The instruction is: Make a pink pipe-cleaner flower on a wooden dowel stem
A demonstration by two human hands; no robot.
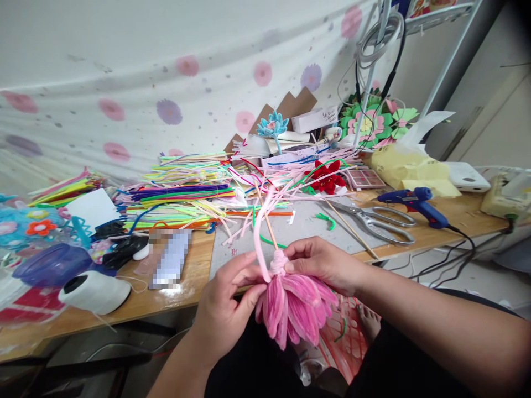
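A pink pipe-cleaner flower [296, 309] hangs petals-down over my lap, just off the table's front edge. Its wooden stick stem [270, 224] points up and away from me. Light pink pipe cleaner is wound around the flower's base [277, 261], and a loose pale pink length [259, 237] arches up beside the stem. My right hand [315, 262] pinches the wound base from the right. On the other side, my left hand [232, 293] is closed, thumb and fingers at the low end of the pale pink pipe cleaner, close against the petals.
Bundles of coloured pipe cleaners [182, 193] cover the table's back left. Large scissors [377, 221] and a blue glue gun [415, 203] lie at right. A red flower [327, 177] and blue flower [272, 126] are behind. A white thread cone [95, 292] lies at left.
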